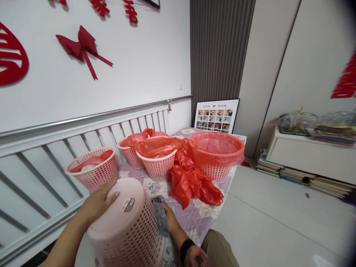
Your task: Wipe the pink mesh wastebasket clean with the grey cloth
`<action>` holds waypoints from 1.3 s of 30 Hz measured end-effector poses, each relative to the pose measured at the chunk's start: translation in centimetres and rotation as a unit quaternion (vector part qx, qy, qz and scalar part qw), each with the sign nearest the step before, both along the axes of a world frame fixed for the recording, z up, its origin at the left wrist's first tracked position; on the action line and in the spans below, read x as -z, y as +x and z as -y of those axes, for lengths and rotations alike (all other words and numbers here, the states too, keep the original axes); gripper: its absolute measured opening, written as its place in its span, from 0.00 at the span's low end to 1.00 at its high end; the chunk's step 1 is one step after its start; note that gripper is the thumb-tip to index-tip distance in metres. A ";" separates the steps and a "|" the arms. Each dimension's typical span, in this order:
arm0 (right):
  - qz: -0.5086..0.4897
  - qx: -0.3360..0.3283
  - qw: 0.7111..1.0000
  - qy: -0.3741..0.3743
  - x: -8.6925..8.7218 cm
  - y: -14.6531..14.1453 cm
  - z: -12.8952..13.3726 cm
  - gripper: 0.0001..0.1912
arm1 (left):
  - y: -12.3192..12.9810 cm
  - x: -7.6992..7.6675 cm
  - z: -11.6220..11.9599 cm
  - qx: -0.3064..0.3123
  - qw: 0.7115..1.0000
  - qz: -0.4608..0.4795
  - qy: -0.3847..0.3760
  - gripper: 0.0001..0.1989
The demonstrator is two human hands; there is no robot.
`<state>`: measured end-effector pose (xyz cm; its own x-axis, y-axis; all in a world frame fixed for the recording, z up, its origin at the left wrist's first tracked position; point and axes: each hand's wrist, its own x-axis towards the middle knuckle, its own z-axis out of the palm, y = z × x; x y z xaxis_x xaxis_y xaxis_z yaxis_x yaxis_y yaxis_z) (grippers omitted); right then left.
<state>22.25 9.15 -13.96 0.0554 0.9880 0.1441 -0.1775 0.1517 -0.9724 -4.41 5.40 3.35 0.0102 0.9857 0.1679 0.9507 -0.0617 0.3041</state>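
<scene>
the left hand [97,204] lies open and flat on the base of the upturned basket [130,222], seemingly steadying rather than gripping it, so the basket, at the near end of the table [191,218], could skid or tip if the cloth [160,216] pushes hard at its side. that cloth, bunched in the right hand [172,222] with fingers closed, might snag in the holes. farther right, the red bags [191,185] lie loose, and a wide swing could drag them off the edge.
</scene>
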 end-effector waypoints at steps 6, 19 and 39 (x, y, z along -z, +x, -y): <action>-0.023 -0.028 0.998 -0.046 5.5 1.2 3.6 0.21 | 0.2 -0.4 -0.2 0.014 1.000 0.021 -0.009 0.36; 0.145 -0.079 0.972 0.167 -6.6 -2.9 9.5 0.40 | -0.2 0.0 -0.3 0.021 1.000 0.017 0.009 0.36; 0.159 -0.044 0.985 0.050 0.7 -1.8 9.8 0.42 | -0.1 0.0 -0.3 0.021 1.000 -0.004 -0.003 0.36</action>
<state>20.47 -0.61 -14.69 -0.0935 0.9670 0.2370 0.1176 0.2471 -0.9618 -4.54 5.72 3.36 0.0530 0.9856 0.1608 0.9497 -0.0995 0.2968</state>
